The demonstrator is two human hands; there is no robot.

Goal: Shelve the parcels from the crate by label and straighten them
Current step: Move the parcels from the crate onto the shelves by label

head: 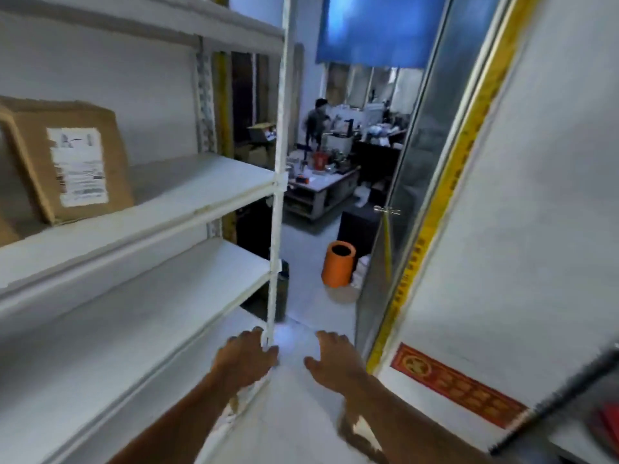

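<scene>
Presently, the white metal shelving unit (140, 202) fills the left of the view, most boards bare. One cardboard parcel (72, 159) stands on the upper-middle shelf, label facing out, leaning slightly rather than square to the edge. The crate is not in view. Both hands reach low and carry nothing: the left hand (246, 354) sits at the foot of the front upright, fingers relaxed and spread; the right hand (331, 361) hangs beside it over the floor, fingers loose. Judged step: between parcels. Next move likely calls for fetching another parcel from the crate, reading its label, then squaring the leaning one.
</scene>
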